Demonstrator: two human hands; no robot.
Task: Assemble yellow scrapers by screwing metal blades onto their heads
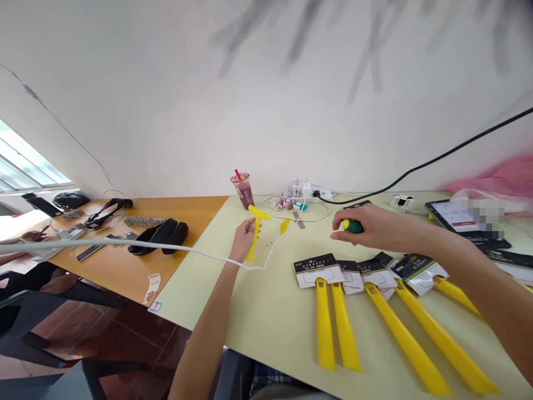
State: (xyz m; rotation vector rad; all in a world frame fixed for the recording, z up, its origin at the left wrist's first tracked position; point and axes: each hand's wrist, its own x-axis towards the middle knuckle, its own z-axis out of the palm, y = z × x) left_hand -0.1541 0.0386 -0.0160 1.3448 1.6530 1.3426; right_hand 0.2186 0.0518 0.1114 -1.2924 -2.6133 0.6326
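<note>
My left hand (243, 240) is closed around the stem of a yellow T-shaped plastic tool (259, 214), held upright above the pale green tabletop. My right hand (353, 223) is raised over the table with curled fingers, gripping a screwdriver (353, 226) with a green and yellow handle. The screwdriver's shaft is not visible. Between the hands lie a smaller yellow plastic piece (285, 226), a flat grey strip (298, 220) and a few tiny dark bits (270, 244), too small to name.
Several long yellow shoehorn-like pieces (325, 328) with black-and-white cards lie in front. Behind stand a drink cup (244, 191) and a power strip (306, 190). A white cable (175, 245) crosses near my left wrist. A tablet (456, 216) lies right. Another person's hand (35, 235) shows far left.
</note>
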